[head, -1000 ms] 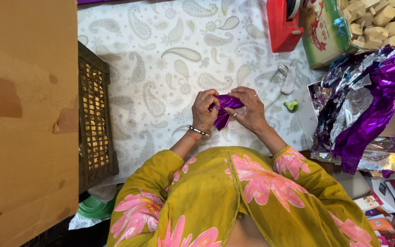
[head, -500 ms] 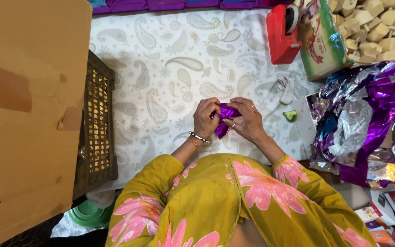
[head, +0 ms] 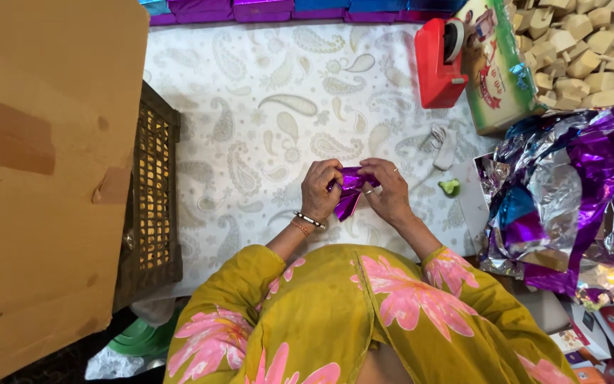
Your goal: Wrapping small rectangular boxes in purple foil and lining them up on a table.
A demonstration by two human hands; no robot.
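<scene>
Both my hands meet over a white paisley cloth (head: pixel 271 121), folding shiny purple foil wrap (head: pixel 349 195) around a small item hidden inside it. My left hand (head: pixel 319 190), with bangles at the wrist, pinches the foil's left side. My right hand (head: pixel 386 190), wearing a ring, presses the foil's right side. A loose foil corner hangs down between the hands. I wear yellow sleeves with pink flowers.
A big cardboard box (head: pixel 37 178) fills the left, with a dark plastic crate (head: pixel 152 206) beside it. A red tape dispenser (head: pixel 438 60), a printed carton (head: pixel 495 71), several wooden blocks (head: pixel 584 53), crumpled purple and silver foil sheets (head: pixel 577 206), a small green piece (head: pixel 450 188) lie at right.
My hands have kept working the purple foil at the same spot, folding it tighter. The camera view has shifted so more of the cloth's far edge and wrapped boxes show.
</scene>
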